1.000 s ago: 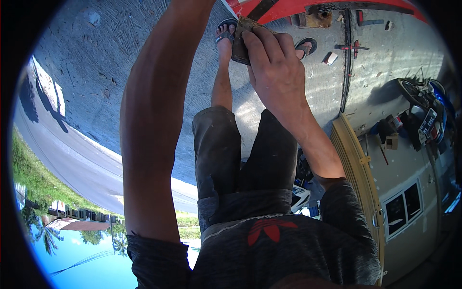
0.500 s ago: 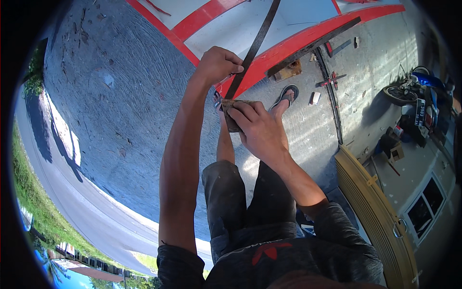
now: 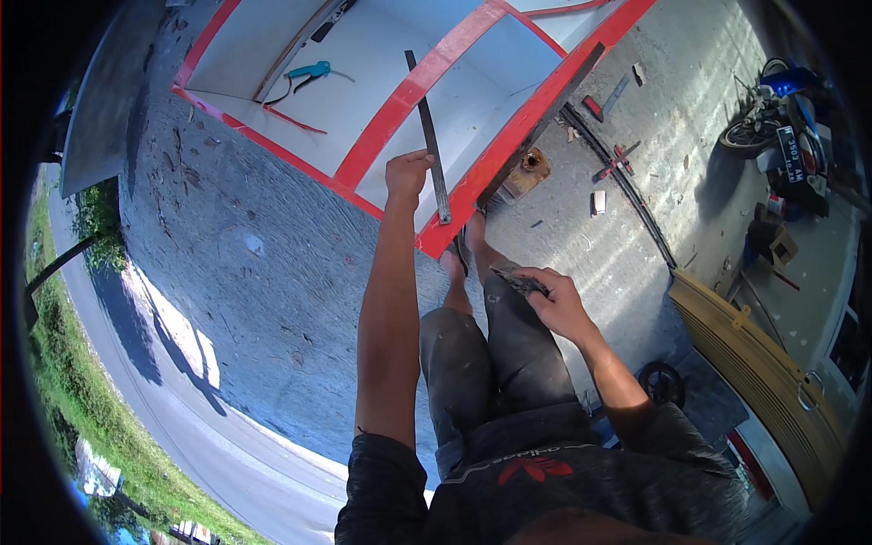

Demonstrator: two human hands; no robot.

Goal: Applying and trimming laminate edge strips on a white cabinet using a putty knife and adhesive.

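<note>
Noted left hand (image 3: 409, 174) pinched on dark flat bar (image 3: 424, 116), with contact partly hidden. Found bar slanting over red-and-white panelled box (image 3: 391, 120); cannot tell whether touching it or held just clear. Recorded right hand (image 3: 557, 307) clamped on dark, ragged-edged block (image 3: 520, 280) above right thigh (image 3: 531, 354), partly covered by fingers, of unclear material. Logged box as cut off at upper edge of view.

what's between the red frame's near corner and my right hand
In the head view, your lower legs show between the red frame's near corner and your right hand, along with the dark piece it holds.
</note>
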